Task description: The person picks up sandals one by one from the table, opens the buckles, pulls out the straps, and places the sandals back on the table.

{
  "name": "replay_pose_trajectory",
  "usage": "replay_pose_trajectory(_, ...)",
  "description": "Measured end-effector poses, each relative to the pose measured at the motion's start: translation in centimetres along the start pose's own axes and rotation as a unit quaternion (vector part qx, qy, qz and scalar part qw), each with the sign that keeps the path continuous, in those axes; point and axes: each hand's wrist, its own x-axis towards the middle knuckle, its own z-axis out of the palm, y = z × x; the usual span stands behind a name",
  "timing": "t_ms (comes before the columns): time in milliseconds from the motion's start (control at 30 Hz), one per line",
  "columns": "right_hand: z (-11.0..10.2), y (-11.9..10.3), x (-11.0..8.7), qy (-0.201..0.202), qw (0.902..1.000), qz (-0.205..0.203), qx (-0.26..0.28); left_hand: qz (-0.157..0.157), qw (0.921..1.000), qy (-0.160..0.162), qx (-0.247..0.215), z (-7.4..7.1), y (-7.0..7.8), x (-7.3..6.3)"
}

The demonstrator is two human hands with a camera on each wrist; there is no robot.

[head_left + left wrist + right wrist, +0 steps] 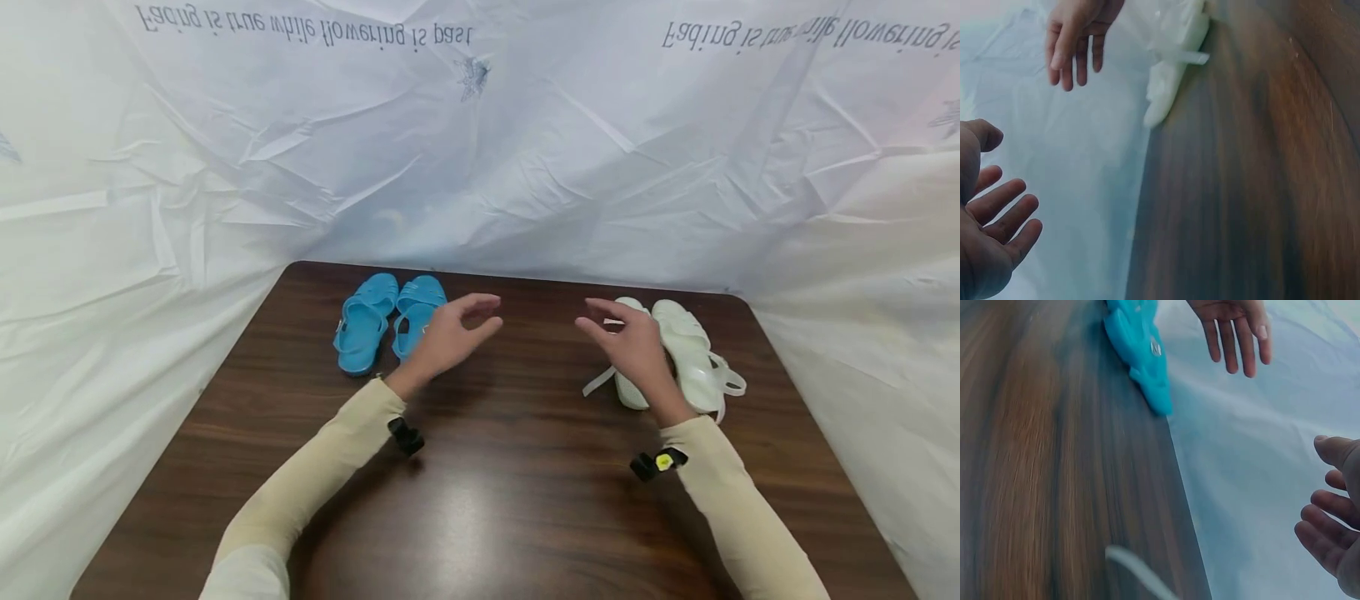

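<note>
My left hand hovers above the table with relaxed, slightly bent fingers and holds nothing. Behind it lies a pair of blue sandals, the left one in full sight and the other blue sandal partly covered by the hand. Over on the right, my right hand is likewise raised, thumb and fingers apart, with nothing in it. It overlaps one white sandal of a pair; beside that lies the second white sandal, its ankle strap spread to the side. Both palms face each other.
A dark wood-grain table carries both pairs near its far edge. White plastic sheeting with printed lettering hangs behind and along the sides. Each wrist wears a small black camera, one on the left wrist and one on the right.
</note>
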Motion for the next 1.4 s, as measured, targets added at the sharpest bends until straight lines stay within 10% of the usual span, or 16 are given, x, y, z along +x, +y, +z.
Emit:
replay_pose_trajectory(567, -6.6, 5.4, -4.2, -0.020, 0.9891, 0.028, -0.143, 0.019, 0.9937, -0.110, 0.002, 10.1, 0.3, 2.9)
replay_pose_trajectory(1400, -5.7, 7.9, -6.1, -0.017, 0.9826, 0.078, -0.168, -0.090, 0.9823, -0.163, -0.020, 19.8, 2.1, 4.8)
